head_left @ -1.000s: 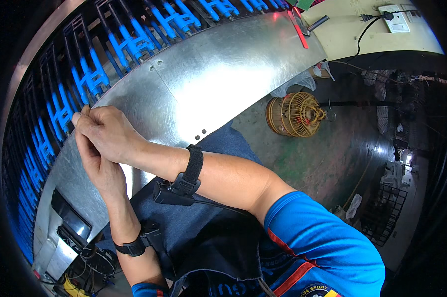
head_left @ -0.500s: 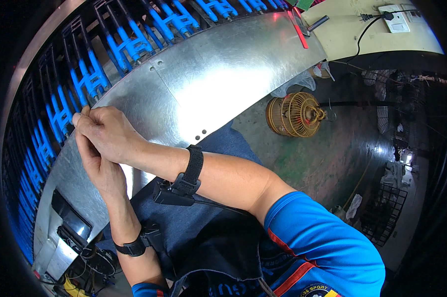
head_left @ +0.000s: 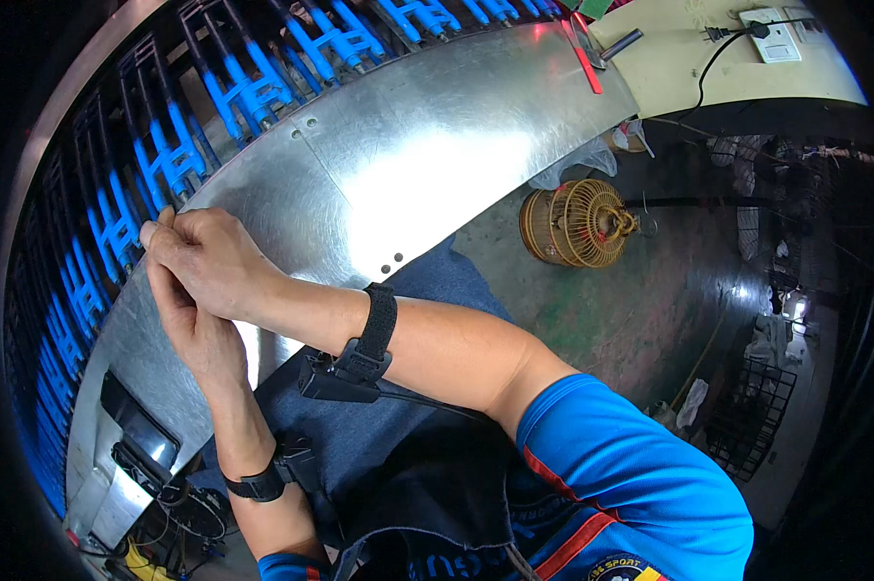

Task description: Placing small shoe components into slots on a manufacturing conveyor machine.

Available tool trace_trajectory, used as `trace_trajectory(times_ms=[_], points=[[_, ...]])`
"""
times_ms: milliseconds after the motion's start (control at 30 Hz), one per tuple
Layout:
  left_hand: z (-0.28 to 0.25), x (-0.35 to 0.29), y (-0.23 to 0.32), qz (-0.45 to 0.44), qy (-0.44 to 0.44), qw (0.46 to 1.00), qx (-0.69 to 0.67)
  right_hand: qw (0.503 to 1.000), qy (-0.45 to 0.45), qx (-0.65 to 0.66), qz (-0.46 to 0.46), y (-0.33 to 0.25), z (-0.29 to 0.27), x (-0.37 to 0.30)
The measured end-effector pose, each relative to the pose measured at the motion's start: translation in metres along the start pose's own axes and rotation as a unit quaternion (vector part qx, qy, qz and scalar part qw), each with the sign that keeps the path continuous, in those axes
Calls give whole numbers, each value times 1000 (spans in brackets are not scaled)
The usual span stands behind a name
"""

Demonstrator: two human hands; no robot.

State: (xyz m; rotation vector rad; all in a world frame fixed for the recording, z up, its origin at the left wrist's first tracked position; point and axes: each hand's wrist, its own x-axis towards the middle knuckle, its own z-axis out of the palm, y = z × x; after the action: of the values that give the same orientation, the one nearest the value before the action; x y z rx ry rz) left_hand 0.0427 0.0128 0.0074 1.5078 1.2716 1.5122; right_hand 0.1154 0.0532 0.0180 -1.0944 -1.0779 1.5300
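My right hand point(head_left: 209, 254) is closed, curled over the fingers of my left hand point(head_left: 197, 334). Both rest together at the far left edge of a curved metal tabletop point(head_left: 291, 198), close to a row of blue metal fork-shaped parts point(head_left: 173, 163). The fingers of my left hand are mostly hidden beneath the right, so their pose is unclear. No object shows between the two hands. Black straps with small devices circle both forearms: one strap point(head_left: 367, 339) on the right, another strap point(head_left: 262, 479) on the left.
A red-handled tool point(head_left: 584, 60) lies at the table's far right end, beside a cream panel point(head_left: 659, 48) with a socket point(head_left: 774, 41) and black cord. A bamboo cage point(head_left: 574, 225) stands right of the table. A dark flat device point(head_left: 138, 421) sits at lower left.
The row of blue fork-shaped parts has shifted slightly to the left along the table's far edge. My two hands stay in the same place and pose.
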Motion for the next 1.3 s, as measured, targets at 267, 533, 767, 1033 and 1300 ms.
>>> trace_trajectory(times_ms=[267,533,767,1033,1300], points=[[-2,0,-2,-3,-11,1000,-10,1000,-1,5,0,1,0,1],[1,0,-1,-11,2,1000,2,1000,0,-2,-12,1,-2,1],[1,0,-1,2,-4,1000,-7,1000,1,7,-13,0,-2,0],[2,0,-1,-15,-2,1000,-17,1000,0,5,-4,-3,-3,0],[5,2,1,-12,-1,1000,-4,1000,1,20,-9,-2,-5,0]])
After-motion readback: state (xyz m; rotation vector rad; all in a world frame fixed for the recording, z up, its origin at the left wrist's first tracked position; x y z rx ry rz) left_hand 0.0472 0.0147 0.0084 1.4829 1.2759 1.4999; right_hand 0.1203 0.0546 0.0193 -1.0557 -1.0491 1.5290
